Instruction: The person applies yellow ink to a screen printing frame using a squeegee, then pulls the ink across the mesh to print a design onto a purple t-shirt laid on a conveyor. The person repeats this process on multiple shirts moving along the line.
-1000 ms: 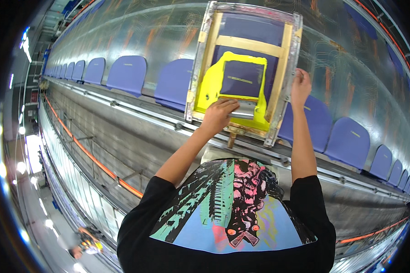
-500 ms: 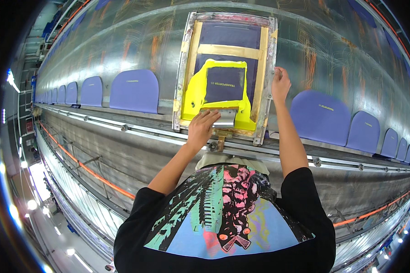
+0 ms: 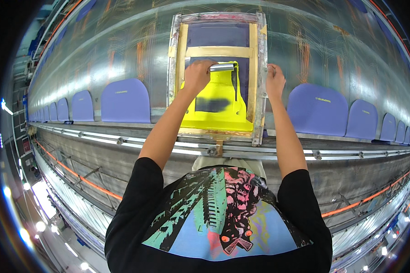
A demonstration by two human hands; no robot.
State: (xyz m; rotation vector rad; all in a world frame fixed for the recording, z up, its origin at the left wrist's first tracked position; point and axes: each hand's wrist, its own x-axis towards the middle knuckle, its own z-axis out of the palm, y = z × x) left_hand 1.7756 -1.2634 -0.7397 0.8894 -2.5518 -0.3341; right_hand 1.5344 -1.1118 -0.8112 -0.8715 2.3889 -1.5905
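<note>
Head view, inspection notes. Landmark: screen-printing frame (image 3: pixel 261 77), metal-edged, lying flat on long glossy print table (image 3: pixel 100 54).

Left hand (image 3: pixel 197 76) was clenched around squeegee (image 3: pixel 221 68) at its left end. Squeegee sat inside frame, upper half of mesh, just below tan tape crossbar (image 3: pixel 218 51). Its long axis ran across frame, side to side; metal handle stuck out to right of left hand. Left hand was the one on the tool; right was apart from it.

Right hand (image 3: pixel 274 78) gripped frame's right rail, approx level w/ squeegee, fingers curled on the edge.

Yellow ink (image 3: pixel 221 111) covered mesh from squeegee down toward near edge of frame, i.e. lay between tool and person. Dark blurred patch in ink, centre-left. Squeegee blade edge not visible; couldn't tell if it touched mesh.

Purple rounded pallets (image 3: pixel 125 100) stood in row either side of frame, near-edge level. Rail w/ bolts (image 3: pixel 314 154) ran below frame.
</note>
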